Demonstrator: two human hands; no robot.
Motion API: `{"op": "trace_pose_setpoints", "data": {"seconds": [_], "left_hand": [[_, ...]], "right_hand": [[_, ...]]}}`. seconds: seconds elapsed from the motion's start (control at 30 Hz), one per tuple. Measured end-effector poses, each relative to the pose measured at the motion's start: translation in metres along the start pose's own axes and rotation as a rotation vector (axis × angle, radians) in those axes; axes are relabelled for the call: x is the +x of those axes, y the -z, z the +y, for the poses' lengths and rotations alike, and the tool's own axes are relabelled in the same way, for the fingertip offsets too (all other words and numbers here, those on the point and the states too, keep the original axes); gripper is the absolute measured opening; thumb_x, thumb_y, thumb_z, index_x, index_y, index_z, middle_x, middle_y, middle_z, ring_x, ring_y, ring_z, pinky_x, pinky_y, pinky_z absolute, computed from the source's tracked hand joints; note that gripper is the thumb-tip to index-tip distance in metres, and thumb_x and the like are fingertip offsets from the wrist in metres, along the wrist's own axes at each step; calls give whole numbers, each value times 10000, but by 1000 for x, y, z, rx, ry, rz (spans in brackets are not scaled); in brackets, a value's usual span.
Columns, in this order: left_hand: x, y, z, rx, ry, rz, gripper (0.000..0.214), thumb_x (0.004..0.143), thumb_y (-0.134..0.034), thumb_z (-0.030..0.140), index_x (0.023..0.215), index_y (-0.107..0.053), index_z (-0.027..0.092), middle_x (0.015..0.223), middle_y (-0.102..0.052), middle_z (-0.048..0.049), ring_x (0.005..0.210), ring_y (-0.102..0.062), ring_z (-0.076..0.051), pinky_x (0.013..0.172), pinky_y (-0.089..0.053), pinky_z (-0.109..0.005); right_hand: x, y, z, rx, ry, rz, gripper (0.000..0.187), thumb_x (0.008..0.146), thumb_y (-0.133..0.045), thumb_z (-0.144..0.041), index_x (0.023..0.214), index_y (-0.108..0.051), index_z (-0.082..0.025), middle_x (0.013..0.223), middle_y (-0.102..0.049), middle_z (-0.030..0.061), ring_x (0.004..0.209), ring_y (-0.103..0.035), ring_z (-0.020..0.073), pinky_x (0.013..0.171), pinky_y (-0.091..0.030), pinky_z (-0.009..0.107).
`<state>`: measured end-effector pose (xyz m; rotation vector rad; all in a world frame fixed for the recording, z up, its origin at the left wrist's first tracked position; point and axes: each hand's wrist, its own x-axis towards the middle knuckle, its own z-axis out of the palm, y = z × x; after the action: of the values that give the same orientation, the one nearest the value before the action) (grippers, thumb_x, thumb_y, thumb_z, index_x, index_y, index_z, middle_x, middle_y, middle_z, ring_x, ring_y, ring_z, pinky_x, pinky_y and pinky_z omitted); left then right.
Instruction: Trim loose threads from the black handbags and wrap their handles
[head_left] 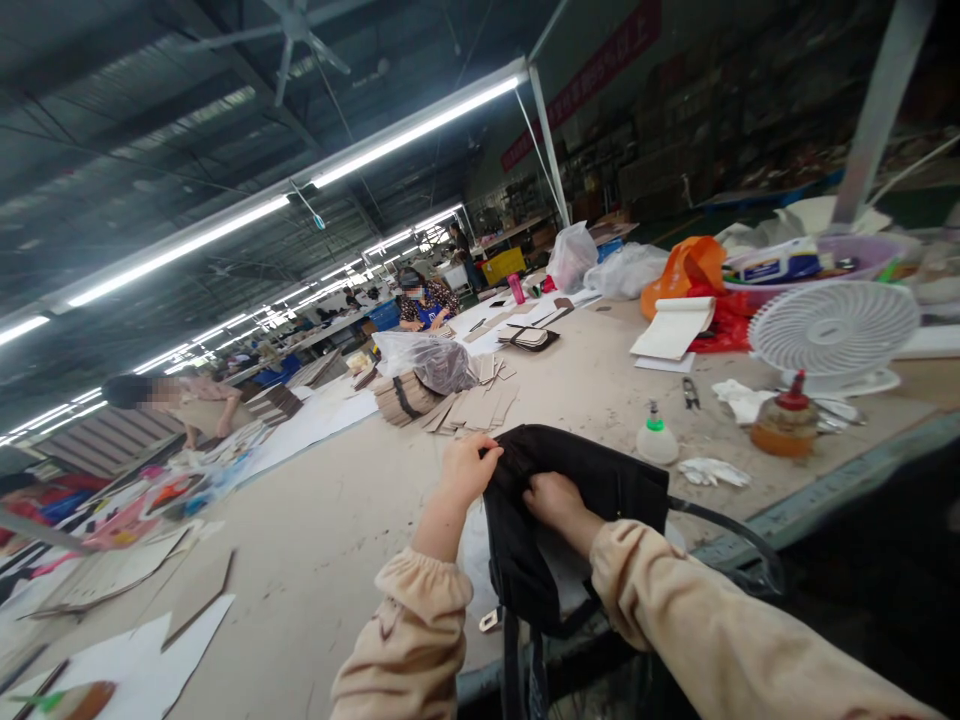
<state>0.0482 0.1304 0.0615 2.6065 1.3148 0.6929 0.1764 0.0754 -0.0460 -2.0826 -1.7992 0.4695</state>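
Note:
A black bag lies at the near edge of the worktable, its straps hanging over the side. My left hand pinches the bag's upper left edge between thumb and fingers. My right hand reaches into the bag's opening, its fingers curled against the dark material and partly hidden there. Whether those fingers grip the lining or something else cannot be made out. Below the bag, a metal buckle dangles near a strap.
Stacked beige card pieces sit beyond the bag. At right stand a green-collared bottle, a red-capped amber bottle, a white fan, and pliers. A co-worker sits across the table; another person bends at left.

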Motion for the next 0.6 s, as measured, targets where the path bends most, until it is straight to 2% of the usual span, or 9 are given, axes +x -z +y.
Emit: {"op": "trace_pose_setpoints", "data": {"seconds": [0.23, 0.37, 0.5, 0.6], "left_hand": [[-3, 0, -6, -23, 24, 16, 89, 740, -613, 252, 775, -682, 206, 766, -688, 14, 736, -605, -125, 698, -426, -231], [-2, -1, -5, 14, 25, 24, 78, 737, -608, 245, 751, -676, 207, 745, -683, 13, 726, -602, -130, 692, -429, -237], [-2, -2, -5, 4, 28, 26, 84, 726, -607, 221, 757, -684, 212, 776, -694, 8, 760, -614, -140, 722, -449, -247], [-2, -4, -8, -35, 17, 43, 127, 728, -594, 196, 802, -695, 208, 830, -705, -2, 805, -626, -140, 767, -463, -247]], "right_hand": [[0, 1, -5, -24, 1, -28, 279, 776, -451, -237, 863, -702, -150, 890, -696, 139, 849, -652, 246, 680, -477, 285], [-1, 8, -9, -55, 14, -53, 258, 771, -470, -216, 856, -704, -146, 875, -698, 144, 841, -655, 253, 663, -476, 288], [-12, 31, -15, -101, 70, -73, 193, 718, -593, -271, 782, -703, -125, 803, -693, 159, 765, -658, 274, 623, -469, 301], [-21, 58, -21, -117, 181, -4, 229, 763, -571, -332, 864, -676, -156, 872, -681, 135, 847, -632, 269, 702, -455, 321]]}}
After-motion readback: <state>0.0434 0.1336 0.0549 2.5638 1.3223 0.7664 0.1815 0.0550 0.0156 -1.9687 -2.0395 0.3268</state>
